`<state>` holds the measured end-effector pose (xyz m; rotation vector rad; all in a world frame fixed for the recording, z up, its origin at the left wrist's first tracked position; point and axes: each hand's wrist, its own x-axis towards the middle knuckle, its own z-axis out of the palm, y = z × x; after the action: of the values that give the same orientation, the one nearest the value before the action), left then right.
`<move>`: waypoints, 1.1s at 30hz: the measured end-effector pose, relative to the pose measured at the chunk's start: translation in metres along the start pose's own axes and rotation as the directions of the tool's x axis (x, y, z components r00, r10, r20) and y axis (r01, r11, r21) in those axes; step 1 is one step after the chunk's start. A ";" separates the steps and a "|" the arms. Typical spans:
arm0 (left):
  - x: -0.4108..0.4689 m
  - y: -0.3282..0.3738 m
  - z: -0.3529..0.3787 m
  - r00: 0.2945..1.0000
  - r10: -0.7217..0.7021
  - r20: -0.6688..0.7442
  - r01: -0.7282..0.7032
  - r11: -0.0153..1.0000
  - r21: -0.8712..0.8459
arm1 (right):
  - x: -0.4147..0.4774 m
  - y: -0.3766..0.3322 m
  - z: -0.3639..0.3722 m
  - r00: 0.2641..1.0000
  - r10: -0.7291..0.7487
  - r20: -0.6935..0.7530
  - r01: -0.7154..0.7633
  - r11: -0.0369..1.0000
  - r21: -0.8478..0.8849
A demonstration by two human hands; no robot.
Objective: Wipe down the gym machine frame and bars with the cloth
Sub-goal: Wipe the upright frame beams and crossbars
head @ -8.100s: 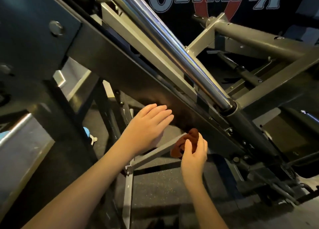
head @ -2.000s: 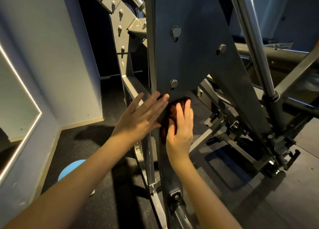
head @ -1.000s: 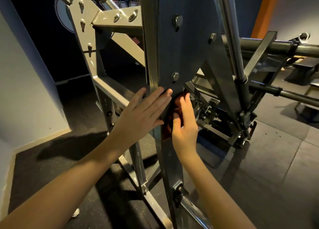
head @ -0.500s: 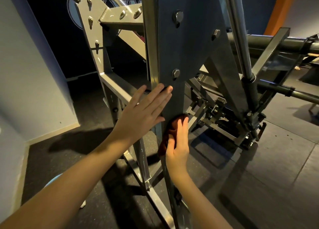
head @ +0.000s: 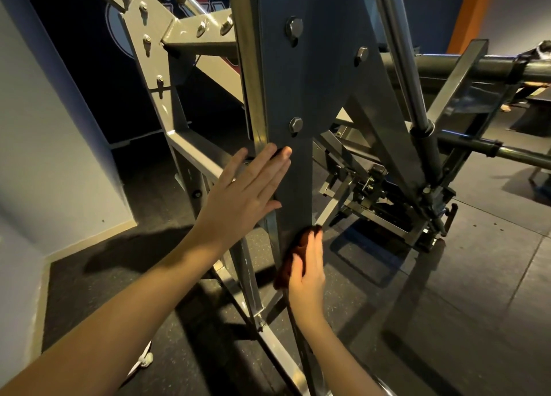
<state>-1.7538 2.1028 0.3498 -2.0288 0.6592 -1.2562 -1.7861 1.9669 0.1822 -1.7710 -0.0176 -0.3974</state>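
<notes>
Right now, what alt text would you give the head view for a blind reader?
A right hand presses a brown cloth against a gym machine's dark upright plate; the left hand rests flat on it higher up. A chrome bar slants behind.

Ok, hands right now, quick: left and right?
Left hand: open, flat against the frame upright.
Right hand: open, straight fingers pressing the cloth on it.

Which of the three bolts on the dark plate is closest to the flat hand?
The lowest bolt, just above the left hand; the other two sit higher on the plate.
</notes>
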 end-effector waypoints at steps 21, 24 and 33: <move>-0.007 0.025 0.000 0.996 0.084 0.036 -0.088 0.987 0.135 | 0.001 -0.012 0.003 0.987 0.160 0.033 -0.162 0.984 0.073; -0.022 0.048 0.006 0.962 0.235 0.143 -0.249 0.964 0.089 | -0.005 0.002 0.002 0.996 0.079 0.045 -0.081 0.996 0.037; -0.041 0.063 0.017 0.942 0.265 0.207 -0.269 0.963 -0.010 | -0.012 0.024 0.009 0.864 0.500 -0.048 -0.484 0.854 0.192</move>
<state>-1.7596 2.0948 0.2737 -1.9446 0.7880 -0.8775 -1.7898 1.9724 0.1548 -1.5117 0.4541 -0.0999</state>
